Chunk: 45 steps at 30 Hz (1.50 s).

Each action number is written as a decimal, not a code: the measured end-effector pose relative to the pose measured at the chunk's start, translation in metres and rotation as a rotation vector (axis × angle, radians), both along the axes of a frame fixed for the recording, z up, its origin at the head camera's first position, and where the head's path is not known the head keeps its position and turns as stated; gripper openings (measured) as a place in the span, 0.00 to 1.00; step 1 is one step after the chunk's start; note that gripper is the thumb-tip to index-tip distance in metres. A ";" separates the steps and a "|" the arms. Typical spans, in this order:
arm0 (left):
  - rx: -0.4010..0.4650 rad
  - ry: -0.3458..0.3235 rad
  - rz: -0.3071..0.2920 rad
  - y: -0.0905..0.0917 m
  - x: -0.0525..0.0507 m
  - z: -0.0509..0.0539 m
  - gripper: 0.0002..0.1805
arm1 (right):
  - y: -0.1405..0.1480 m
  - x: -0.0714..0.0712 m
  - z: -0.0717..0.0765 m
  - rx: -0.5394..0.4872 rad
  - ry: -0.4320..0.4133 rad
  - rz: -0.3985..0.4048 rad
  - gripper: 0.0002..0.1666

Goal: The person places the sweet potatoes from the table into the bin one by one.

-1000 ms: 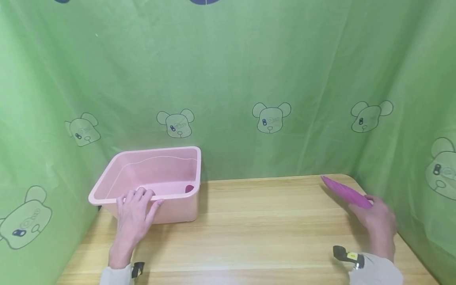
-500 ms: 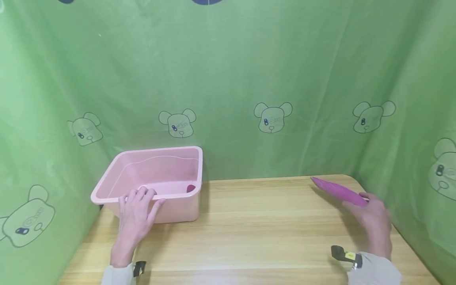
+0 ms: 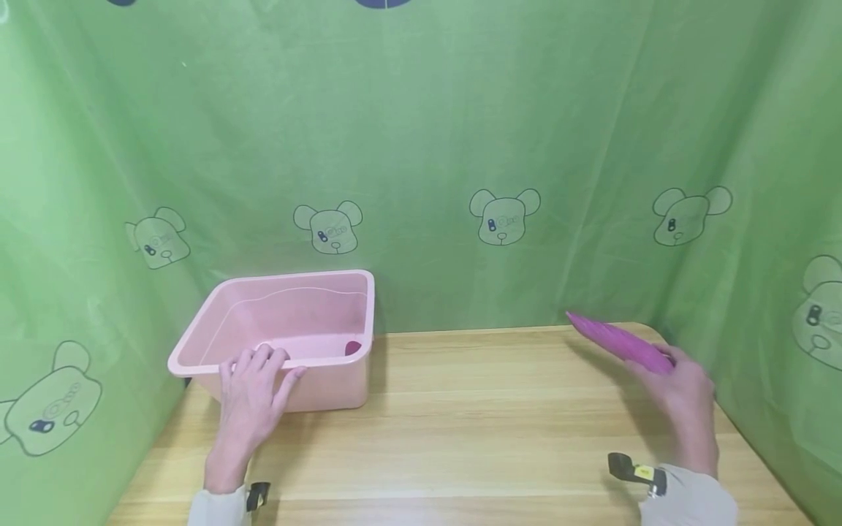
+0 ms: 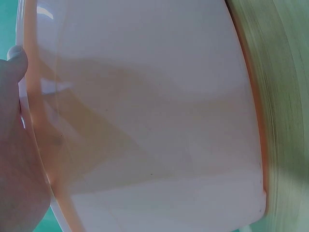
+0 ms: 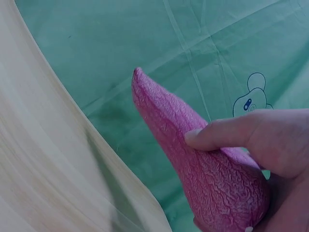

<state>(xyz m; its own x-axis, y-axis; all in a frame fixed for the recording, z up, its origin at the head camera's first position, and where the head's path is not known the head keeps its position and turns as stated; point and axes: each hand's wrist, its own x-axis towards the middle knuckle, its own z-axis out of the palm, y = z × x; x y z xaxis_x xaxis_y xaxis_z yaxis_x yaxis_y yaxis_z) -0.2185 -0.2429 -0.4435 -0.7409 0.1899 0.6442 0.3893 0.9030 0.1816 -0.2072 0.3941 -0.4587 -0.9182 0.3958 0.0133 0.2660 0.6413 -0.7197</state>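
Observation:
A pink plastic basin (image 3: 316, 383) stands at the left of the table. My left hand (image 3: 253, 398) holds its near rim, fingers hooked over the edge into the basin. In the left wrist view the thumb (image 4: 18, 63) lies along the rim. A dark red piece (image 3: 353, 348) shows inside at the right; most of it is hidden. At the right, my right hand (image 3: 680, 391) grips a purple sweet potato (image 3: 618, 342), its pointed end aimed away and to the left. Seen from the right wrist, the wrinkled sweet potato (image 5: 212, 179) has the thumb (image 5: 217, 135) pressed across it.
The wooden table (image 3: 473, 438) has rounded far corners. A green curtain (image 3: 421, 146) with bear-head prints encloses it behind and on both sides. Bare wood lies between the basin and the right hand. A shadow of the sweet potato falls on the tabletop.
My right hand has carried the sweet potato leftward, and its tip has risen a little. My left hand keeps its place on the basin's rim; the whole head view has shifted slightly.

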 end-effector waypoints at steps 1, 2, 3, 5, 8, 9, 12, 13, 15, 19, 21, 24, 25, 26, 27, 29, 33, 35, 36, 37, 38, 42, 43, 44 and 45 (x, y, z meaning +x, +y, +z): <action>0.001 0.000 -0.001 0.000 0.000 0.000 0.15 | -0.001 0.000 0.000 0.001 0.011 0.004 0.55; 0.000 -0.001 -0.001 0.000 0.000 0.000 0.15 | -0.002 -0.001 -0.001 0.002 0.022 0.008 0.55; 0.000 -0.001 -0.001 -0.001 0.000 0.000 0.15 | -0.003 -0.001 -0.001 0.004 0.031 0.010 0.54; 0.000 0.000 0.000 -0.001 0.000 -0.001 0.15 | -0.004 -0.001 0.000 0.005 0.046 0.009 0.54; 0.000 -0.003 0.000 -0.002 0.000 -0.001 0.14 | -0.007 -0.002 0.001 0.008 0.066 0.008 0.54; 0.000 -0.003 -0.001 -0.003 0.000 -0.002 0.14 | -0.008 -0.002 0.001 0.010 0.077 0.010 0.53; 0.001 0.004 -0.006 -0.004 0.000 -0.002 0.14 | -0.012 -0.004 0.002 0.012 0.103 0.013 0.52; 0.001 0.008 -0.008 -0.004 0.000 -0.002 0.14 | -0.013 -0.004 0.003 0.012 0.113 0.015 0.51; 0.000 0.016 -0.011 -0.004 0.000 -0.003 0.14 | -0.014 -0.005 0.003 0.012 0.124 0.017 0.51; -0.002 0.018 -0.010 -0.004 0.000 -0.002 0.14 | -0.016 -0.007 0.004 0.013 0.141 0.014 0.51; -0.005 0.011 -0.006 -0.004 0.000 -0.002 0.14 | -0.016 -0.008 0.004 0.015 0.148 0.012 0.51; -0.011 0.003 -0.001 -0.004 0.000 -0.002 0.14 | -0.017 -0.008 0.005 0.018 0.155 0.013 0.51; -0.013 0.003 0.000 -0.004 0.000 -0.002 0.14 | -0.017 -0.008 0.005 0.018 0.157 0.013 0.50; -0.013 0.004 -0.001 -0.004 0.000 -0.002 0.14 | -0.018 -0.009 0.005 0.019 0.160 0.012 0.50; -0.012 0.007 -0.001 -0.004 0.000 -0.002 0.14 | -0.019 -0.009 0.006 0.018 0.162 0.012 0.49; -0.010 0.010 -0.003 -0.003 0.000 -0.002 0.14 | -0.020 -0.009 0.006 0.010 0.166 0.017 0.49; -0.009 0.005 -0.002 -0.003 0.000 -0.002 0.14 | -0.022 -0.011 0.008 -0.009 0.172 0.031 0.49; -0.008 0.000 -0.001 -0.003 0.000 -0.001 0.14 | -0.024 -0.012 0.009 -0.014 0.183 0.039 0.48; -0.009 0.000 -0.002 -0.003 0.000 -0.001 0.14 | -0.025 -0.012 0.009 -0.016 0.191 0.041 0.48; -0.008 -0.001 -0.003 -0.002 0.000 -0.001 0.14 | -0.026 -0.012 0.009 -0.014 0.199 0.042 0.47; -0.007 -0.001 -0.005 -0.002 0.000 -0.001 0.14 | -0.028 -0.013 0.010 -0.013 0.206 0.043 0.47; -0.007 0.002 -0.010 -0.002 -0.001 -0.002 0.14 | -0.031 -0.013 0.010 -0.003 0.227 0.047 0.47; -0.006 0.002 -0.011 -0.002 -0.001 -0.002 0.14 | -0.032 -0.014 0.010 0.000 0.230 0.049 0.47; -0.006 0.003 -0.011 -0.002 -0.001 -0.002 0.14 | -0.033 -0.014 0.010 -0.001 0.233 0.052 0.47; -0.006 0.003 -0.010 -0.002 -0.001 -0.002 0.14 | -0.034 -0.014 0.010 0.000 0.237 0.055 0.47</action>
<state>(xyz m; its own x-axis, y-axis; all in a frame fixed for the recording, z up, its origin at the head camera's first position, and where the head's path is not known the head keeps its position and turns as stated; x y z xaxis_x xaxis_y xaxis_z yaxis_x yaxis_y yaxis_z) -0.2198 -0.2448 -0.4457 -0.7372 0.2014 0.6450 0.3992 0.9000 0.1752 -0.2216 0.3604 -0.4485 -0.9096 0.3450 0.2316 0.0539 0.6506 -0.7575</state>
